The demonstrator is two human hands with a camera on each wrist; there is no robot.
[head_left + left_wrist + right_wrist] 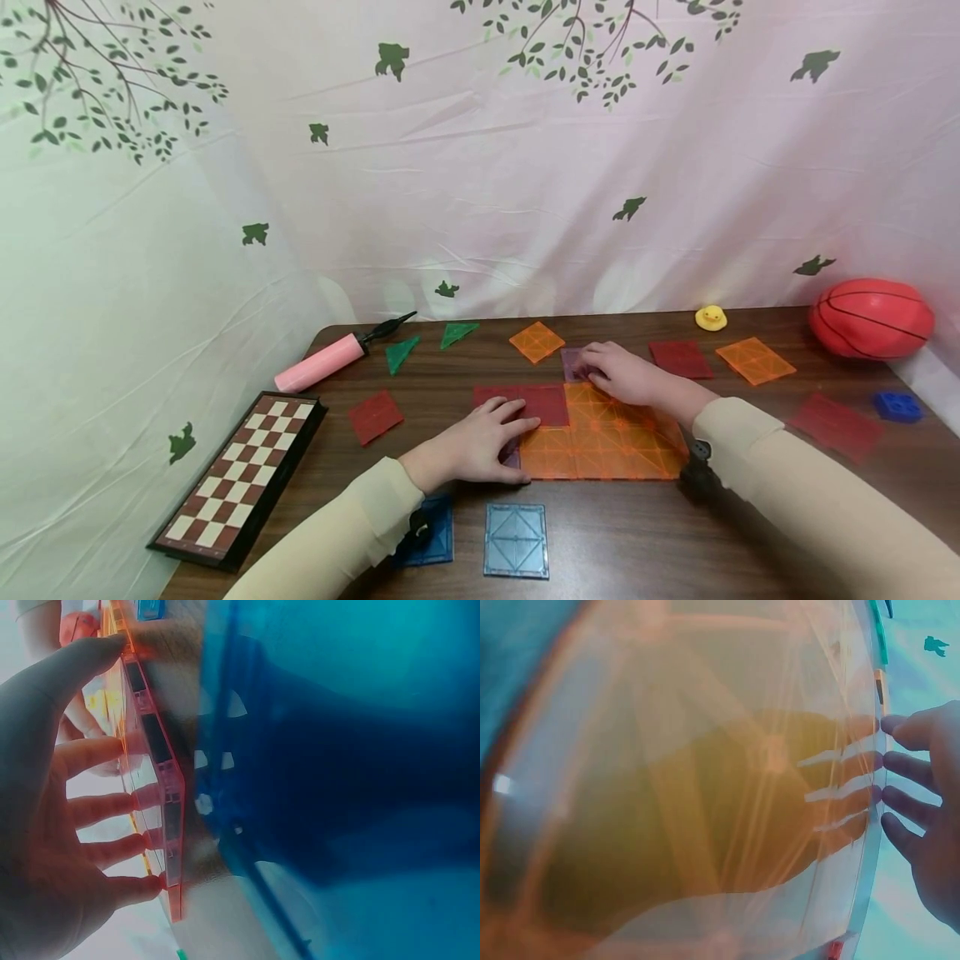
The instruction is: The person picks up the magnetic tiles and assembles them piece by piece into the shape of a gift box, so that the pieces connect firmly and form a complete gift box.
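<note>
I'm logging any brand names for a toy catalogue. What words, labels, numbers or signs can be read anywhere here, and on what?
None: no readable text in any view.
The tiles, chessboard, pink pump, ball and duck show no print.
The backdrop carries only leaf and bird shapes.

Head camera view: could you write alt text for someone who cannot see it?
Two hands in cream sleeves rest on a flat patch of orange and red tiles on a brown table: the left hand on its near left corner, the right hand at a purple tile. Around lie loose tiles, a chessboard, a pink pump, a rubber duck and a basketball.
</note>
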